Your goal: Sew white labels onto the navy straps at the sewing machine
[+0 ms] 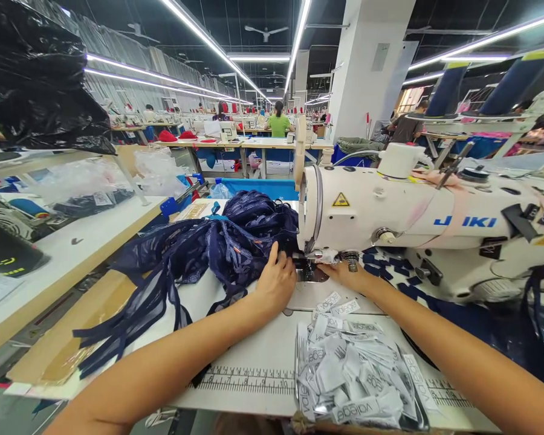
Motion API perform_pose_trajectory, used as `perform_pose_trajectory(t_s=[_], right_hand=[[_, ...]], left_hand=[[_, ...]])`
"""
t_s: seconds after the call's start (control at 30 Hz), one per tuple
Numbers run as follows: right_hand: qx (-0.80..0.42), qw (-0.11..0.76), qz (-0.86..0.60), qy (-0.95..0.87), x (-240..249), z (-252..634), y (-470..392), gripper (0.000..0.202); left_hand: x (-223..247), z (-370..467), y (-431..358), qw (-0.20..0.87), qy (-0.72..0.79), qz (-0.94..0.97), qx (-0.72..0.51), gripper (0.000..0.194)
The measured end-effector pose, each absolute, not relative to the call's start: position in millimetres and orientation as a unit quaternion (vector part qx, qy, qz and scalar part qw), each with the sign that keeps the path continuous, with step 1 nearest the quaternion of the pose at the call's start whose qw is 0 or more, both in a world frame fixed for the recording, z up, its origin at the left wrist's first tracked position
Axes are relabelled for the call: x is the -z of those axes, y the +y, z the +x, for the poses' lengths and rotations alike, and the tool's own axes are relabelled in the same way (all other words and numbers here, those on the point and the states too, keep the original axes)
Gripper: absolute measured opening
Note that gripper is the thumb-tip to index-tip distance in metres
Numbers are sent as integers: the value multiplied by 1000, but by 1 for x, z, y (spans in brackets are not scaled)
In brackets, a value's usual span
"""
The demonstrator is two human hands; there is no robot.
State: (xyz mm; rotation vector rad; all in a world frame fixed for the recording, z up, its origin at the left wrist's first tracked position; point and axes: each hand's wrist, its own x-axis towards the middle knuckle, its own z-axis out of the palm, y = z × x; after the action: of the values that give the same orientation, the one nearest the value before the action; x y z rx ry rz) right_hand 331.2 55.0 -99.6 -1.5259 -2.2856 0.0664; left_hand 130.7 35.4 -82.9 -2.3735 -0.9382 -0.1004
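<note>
A white sewing machine stands on the table, its needle area between my two hands. My left hand is at the left of the needle plate, its fingers bent on the edge of dark navy fabric. That fabric is heaped left of the machine head, with straps trailing toward the front left. Under the machine arm, my right hand reaches in to the right side of the needle plate, fingers pressed together; what they hold is too small to make out. Nearer me lies a clear tray full of white printed labels.
Small navy pieces and more navy fabric lie behind and right of my right arm. A side table runs along the left, with a black plastic bag above it. Thread cones stand at the upper right.
</note>
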Motion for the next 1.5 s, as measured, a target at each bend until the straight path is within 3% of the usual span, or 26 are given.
perform_pose_trajectory(t_s=[0.2, 0.37, 1.3, 1.5], right_hand=[[45, 82, -546, -833, 103, 334, 41, 30], [32, 51, -545, -836, 92, 327, 35, 29], [46, 60, -629, -773, 100, 308, 33, 31], [26, 67, -621, -781, 91, 314, 35, 27]], left_hand=[[74, 130, 51, 227, -332, -916, 20, 36], [70, 131, 54, 213, -323, -922, 14, 37], [73, 140, 69, 196, -325, -925, 20, 27], [70, 140, 37, 205, -335, -919, 24, 26]])
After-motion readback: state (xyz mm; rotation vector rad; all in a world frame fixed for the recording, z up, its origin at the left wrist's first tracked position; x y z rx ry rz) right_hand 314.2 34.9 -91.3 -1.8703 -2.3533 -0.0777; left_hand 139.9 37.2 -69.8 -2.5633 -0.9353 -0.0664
